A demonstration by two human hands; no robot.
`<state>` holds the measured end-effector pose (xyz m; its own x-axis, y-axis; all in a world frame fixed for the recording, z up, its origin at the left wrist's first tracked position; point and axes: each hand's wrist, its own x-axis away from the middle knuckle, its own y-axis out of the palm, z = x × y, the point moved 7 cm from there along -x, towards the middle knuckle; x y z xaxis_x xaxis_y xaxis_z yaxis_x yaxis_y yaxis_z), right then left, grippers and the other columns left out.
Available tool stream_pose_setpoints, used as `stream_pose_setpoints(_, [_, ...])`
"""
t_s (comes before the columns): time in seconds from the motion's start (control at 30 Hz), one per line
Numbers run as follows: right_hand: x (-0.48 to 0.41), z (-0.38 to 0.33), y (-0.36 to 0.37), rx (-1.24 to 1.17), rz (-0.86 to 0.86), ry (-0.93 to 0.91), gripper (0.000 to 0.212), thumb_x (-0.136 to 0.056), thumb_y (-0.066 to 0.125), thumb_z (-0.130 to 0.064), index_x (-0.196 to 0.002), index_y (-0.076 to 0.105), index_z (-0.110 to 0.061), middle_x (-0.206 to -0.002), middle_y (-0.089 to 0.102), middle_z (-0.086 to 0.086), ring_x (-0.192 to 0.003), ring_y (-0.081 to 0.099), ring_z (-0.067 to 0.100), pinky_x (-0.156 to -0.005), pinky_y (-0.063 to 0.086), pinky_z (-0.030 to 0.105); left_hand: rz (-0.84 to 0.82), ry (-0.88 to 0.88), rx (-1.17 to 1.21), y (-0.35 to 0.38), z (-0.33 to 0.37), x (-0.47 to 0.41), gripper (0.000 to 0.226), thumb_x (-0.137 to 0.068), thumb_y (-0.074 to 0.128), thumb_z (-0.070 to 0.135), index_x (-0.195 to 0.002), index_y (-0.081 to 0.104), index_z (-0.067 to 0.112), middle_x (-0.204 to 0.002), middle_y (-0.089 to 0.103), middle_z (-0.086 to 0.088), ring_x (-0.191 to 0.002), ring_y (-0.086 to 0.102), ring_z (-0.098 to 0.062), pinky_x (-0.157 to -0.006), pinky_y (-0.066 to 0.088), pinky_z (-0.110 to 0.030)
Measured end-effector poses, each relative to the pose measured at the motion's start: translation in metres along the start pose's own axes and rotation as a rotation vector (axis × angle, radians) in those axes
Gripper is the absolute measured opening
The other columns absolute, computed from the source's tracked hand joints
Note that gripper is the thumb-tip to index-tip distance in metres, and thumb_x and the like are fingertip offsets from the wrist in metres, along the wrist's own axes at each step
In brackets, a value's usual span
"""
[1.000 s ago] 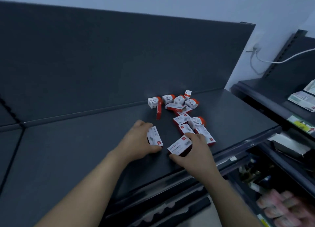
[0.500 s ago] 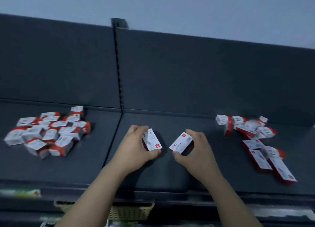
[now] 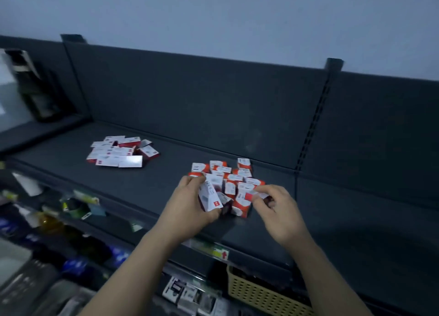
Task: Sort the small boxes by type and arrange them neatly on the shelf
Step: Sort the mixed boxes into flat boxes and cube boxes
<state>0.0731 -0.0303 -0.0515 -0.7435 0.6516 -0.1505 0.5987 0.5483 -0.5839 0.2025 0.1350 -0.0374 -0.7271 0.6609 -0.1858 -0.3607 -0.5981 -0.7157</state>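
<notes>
I see the left hand (image 3: 187, 205) wrapped round a white box (image 3: 211, 197) with a red mark, thumb under it, fingers curled over its far end, box tilted and raised at the near left edge of the cluster of boxes (image 3: 229, 175). Right hand (image 3: 279, 212) has its fingers bent in, thumb and forefinger pinching a small box (image 3: 249, 196), red and white and blurred, at the cluster's near right edge. The cluster sits jumbled on the dark shelf (image 3: 156, 180), towards the front. A second pile (image 3: 121, 153) lies flat, well apart to the left and further back. Below the shelf I can make out a yellow basket (image 3: 261, 292)
</notes>
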Motion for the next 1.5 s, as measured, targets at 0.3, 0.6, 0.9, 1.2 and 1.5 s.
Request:
stream_pose_setpoints(0.3, [-0.047, -0.061, 0.101, -0.032, -0.06, -0.068, 0.03, -0.086, 0.066, -0.03, -0.115, 0.063, -0.021, -0.124, 0.047, -0.009, -0.104, 0.055, 0.007, -0.087, 0.043, 0.014, 0.082, -0.133, -0.03, -0.084, -0.099, -0.016, 0.077, -0.076, 0.074, 0.032, -0.141, 0.037, 0.02, -0.137, 0.038, 0.007, -0.109, 0.043, -0.002, -0.087, 0.033, -0.016])
stream_pose_setpoints(0.6, [-0.119, -0.089, 0.17, -0.064, -0.127, -0.047, 0.02, -0.077, 0.07, -0.026, -0.096, 0.061, -0.028, -0.11, 0.049, -0.014, -0.088, 0.059, 0.003, -0.058, 0.043, 0.011, 0.18, -0.245, -0.074, -0.124, -0.161, -0.07, 0.062, -0.078, 0.071, 0.03, -0.132, 0.044, 0.016, -0.134, 0.04, 0.001, -0.097, 0.039, -0.006, -0.082, 0.032, -0.021])
stream_pose_setpoints(0.9, [-0.183, -0.106, 0.241, -0.068, -0.224, 0.006, 0.026, -0.076, 0.075, -0.022, -0.096, 0.059, -0.023, -0.113, 0.046, -0.01, -0.077, 0.056, 0.004, -0.044, 0.036, 0.008, 0.252, -0.363, -0.038, -0.146, -0.221, -0.12, 0.068, -0.077, 0.072, 0.034, -0.135, 0.043, 0.013, -0.141, 0.035, 0.0, -0.107, 0.047, -0.014, -0.081, 0.034, -0.022])
stream_pose_setpoints(1.2, [-0.222, -0.12, 0.303, -0.06, -0.157, 0.103, 0.03, -0.072, 0.08, -0.031, -0.092, 0.059, -0.021, -0.112, 0.046, -0.01, -0.086, 0.059, 0.009, -0.057, 0.042, 0.02, 0.183, -0.371, -0.087, -0.162, -0.27, -0.172, 0.078, -0.073, 0.075, 0.049, -0.137, 0.041, 0.02, -0.137, 0.04, 0.003, -0.114, 0.052, -0.018, -0.079, 0.039, -0.026])
stream_pose_setpoints(1.5, [-0.226, -0.129, 0.319, -0.002, -0.055, 0.074, 0.024, -0.075, 0.079, -0.022, -0.092, 0.065, -0.014, -0.11, 0.05, -0.006, -0.094, 0.055, 0.006, -0.072, 0.037, 0.006, 0.106, -0.272, -0.131, -0.163, -0.299, -0.205, 0.07, -0.073, 0.069, 0.058, -0.129, 0.051, 0.021, -0.129, 0.051, 0.003, -0.118, 0.049, -0.019, -0.091, 0.044, -0.034])
